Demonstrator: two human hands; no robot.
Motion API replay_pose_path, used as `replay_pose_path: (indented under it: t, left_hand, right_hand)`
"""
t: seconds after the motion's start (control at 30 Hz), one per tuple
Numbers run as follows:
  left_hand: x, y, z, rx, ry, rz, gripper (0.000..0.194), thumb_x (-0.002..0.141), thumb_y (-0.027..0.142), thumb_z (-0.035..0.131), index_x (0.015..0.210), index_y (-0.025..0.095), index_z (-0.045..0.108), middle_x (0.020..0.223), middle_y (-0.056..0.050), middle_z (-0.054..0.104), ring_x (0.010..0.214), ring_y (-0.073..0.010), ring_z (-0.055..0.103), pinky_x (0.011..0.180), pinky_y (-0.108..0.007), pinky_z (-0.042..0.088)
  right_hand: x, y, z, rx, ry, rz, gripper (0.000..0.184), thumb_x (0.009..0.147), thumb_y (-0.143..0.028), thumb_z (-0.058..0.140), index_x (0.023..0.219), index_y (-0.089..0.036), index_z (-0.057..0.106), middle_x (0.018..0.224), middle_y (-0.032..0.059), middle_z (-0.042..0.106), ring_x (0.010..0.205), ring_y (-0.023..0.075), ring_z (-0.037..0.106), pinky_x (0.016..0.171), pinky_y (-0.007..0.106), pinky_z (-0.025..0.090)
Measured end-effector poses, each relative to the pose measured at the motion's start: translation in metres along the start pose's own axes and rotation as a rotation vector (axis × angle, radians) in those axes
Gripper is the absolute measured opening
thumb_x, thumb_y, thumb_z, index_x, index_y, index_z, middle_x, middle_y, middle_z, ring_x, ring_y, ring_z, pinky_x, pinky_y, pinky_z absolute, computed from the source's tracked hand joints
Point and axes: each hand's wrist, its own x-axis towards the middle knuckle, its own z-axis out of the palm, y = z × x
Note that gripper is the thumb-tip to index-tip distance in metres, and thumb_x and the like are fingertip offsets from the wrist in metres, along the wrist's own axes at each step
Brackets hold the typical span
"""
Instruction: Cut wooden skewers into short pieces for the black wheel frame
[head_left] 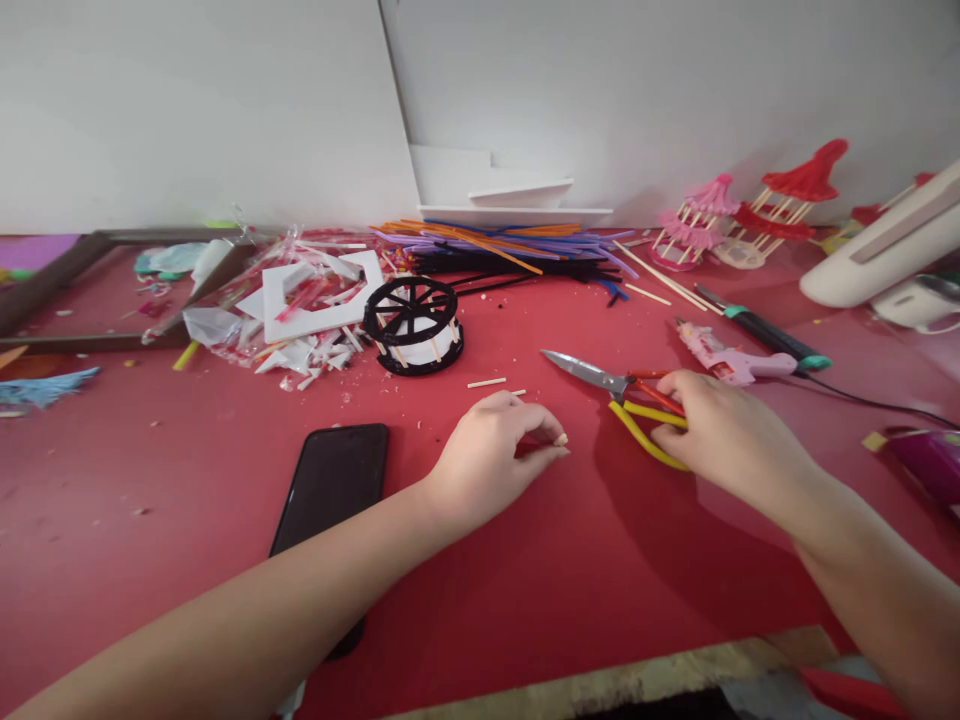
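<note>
Right grip (720, 422) grasps scissors (618, 385) by handles (637, 436), blades (581, 368) beyond; likely stiff, weighty, best held there. Left grip (484, 455): contents unclear.

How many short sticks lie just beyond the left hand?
2: one stick nearer the black model; the second stick, right of it, partly behind the left hand. More may hide.

Tabletop (480, 610): plain red. Scissors (618, 386): silver-grey blades, one yellow handle, one red. Wheel-topped drum (411, 310): black rims and spokes, white core, pale wooden posts. Phone (337, 470): black. Pipe cleaners (495, 250): orange, lilac, blue, black. Glue gun (724, 358): pink. Tube (928, 458), cropped and blurred: probably magenta, yellowish tip.
</note>
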Motion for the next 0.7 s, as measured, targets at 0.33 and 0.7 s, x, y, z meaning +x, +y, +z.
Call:
replay_pose_path:
  t: [0.33,0.7]
  left_hand:
    - [0.003,-0.006,0.003,-0.040,0.074,0.068,0.002,0.078,0.020,0.070,0.080,0.020,0.072,0.077,-0.002,0.072,0.077,-0.0164,0.060,0.071,-0.028,0.049]
    - [0.002,-0.003,0.000,-0.047,0.060,-0.020,0.007,0.075,0.017,0.072,0.079,0.022,0.074,0.075,-0.002,0.068,0.080,-0.0178,0.060,0.073,-0.029,0.050]
  right_hand:
    - [-0.024,0.041,-0.021,0.101,0.082,-0.246,0.051,0.069,-0.071,0.058,0.088,-0.025,0.048,0.068,0.0065,0.062,0.062,0.0285,0.062,0.048,0.032,0.035]
    - [-0.030,0.024,-0.006,0.015,0.226,-0.458,0.048,0.076,-0.067,0.054,0.084,-0.020,0.051,0.070,0.0053,0.063,0.058,0.0251,0.064,0.048,0.032,0.036]
